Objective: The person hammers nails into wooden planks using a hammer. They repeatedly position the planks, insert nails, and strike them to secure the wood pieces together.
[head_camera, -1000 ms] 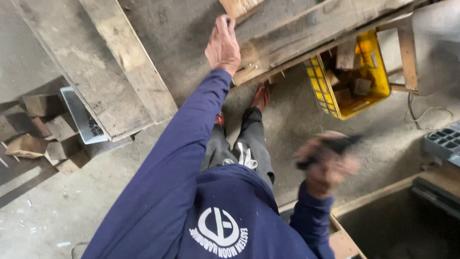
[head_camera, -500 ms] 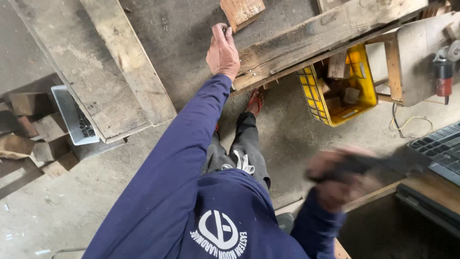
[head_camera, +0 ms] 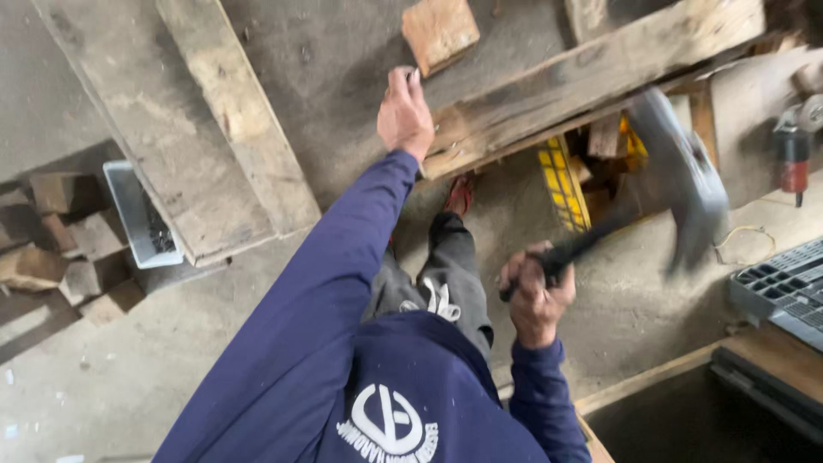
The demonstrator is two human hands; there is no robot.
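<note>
Yellow crate [head_camera: 561,180], navy sleeve [head_camera: 343,257], seemingly grey hammer [head_camera: 686,180].

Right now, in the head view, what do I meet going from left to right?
Wood blocks → grey tray → plank → left hand → right hand → hammer → red power tool.

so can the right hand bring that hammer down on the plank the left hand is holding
Probably yes: the right hand grips the raised hammer, with only open air between its head and the wooden plank under the left hand.

No pkgs, labels, signs or screens (only a white round logo [head_camera: 390,420] on the navy top).
</note>
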